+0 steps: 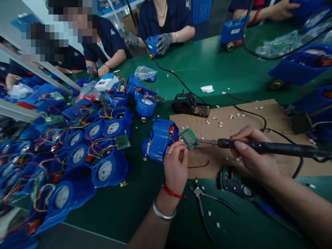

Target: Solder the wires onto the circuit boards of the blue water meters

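Note:
My right hand [255, 152] is closed around the black handle of a soldering iron [275, 148]. The iron's metal tip reaches left to the edge of a small green circuit board [188, 137] with a display. My left hand [176, 162] is closed in a pinch at the board's lower left; what lies between its fingertips is too small to make out. Just left of the board, a blue water meter housing [161, 138] lies on its side, with wires at its open end. A loose red wire [201, 166] lies to the right of my left hand.
Brown cardboard [215, 155] covers part of the green table [181, 79], with white bits scattered over it. Behind stands a soldering iron stand [190, 103]. Cutting pliers [201, 195] and a dark green tool [233, 181] lie in front. Wired blue meters [105, 169] crowd the left; co-workers sit opposite.

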Motion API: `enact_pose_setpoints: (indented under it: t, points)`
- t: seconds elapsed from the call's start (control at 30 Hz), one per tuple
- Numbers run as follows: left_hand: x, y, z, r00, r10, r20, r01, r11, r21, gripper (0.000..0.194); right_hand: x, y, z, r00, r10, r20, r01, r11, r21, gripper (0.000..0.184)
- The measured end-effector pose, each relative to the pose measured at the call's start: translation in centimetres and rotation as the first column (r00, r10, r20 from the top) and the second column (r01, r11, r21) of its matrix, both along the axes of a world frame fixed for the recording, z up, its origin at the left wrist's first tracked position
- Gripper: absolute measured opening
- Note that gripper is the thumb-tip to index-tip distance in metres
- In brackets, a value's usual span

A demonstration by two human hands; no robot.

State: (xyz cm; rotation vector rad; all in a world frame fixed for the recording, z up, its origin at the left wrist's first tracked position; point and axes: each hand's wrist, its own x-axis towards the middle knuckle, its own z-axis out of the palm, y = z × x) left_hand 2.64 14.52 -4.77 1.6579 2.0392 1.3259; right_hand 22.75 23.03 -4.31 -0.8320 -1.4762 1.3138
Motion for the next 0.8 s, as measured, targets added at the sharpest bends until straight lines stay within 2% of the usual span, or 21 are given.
enact_pose_setpoints:
  t: [0.2,0.4,0.53,0.8]
  points:
    - [-0.1,-0.1,0.0,1.0,-0.011,0.004,0.011,1.0,-0.005,0.01,0.6,-0.5,-0.5,0.981,0.014,0.191,-0.037,0.992,0.117,0.014]
    - [-0.2,-0.1,0.0,1.0,-0.021,0.015,0.021,1.0,-0.019,0.009,0.5,-0.8,-0.2,0.944,-0.005,0.33,-0.094,0.954,0.284,0.013]
    - [-0.2,-0.1,0.1,0.999,-0.024,0.027,0.025,0.999,-0.03,0.009,0.4,-1.0,0.3,0.932,-0.017,0.361,-0.124,0.924,0.361,0.012]
    - [-0.3,-0.2,0.2,0.999,-0.037,0.039,0.039,0.998,-0.044,0.013,-0.1,-0.9,0.8,0.93,-0.005,0.366,-0.145,0.912,0.383,0.011]
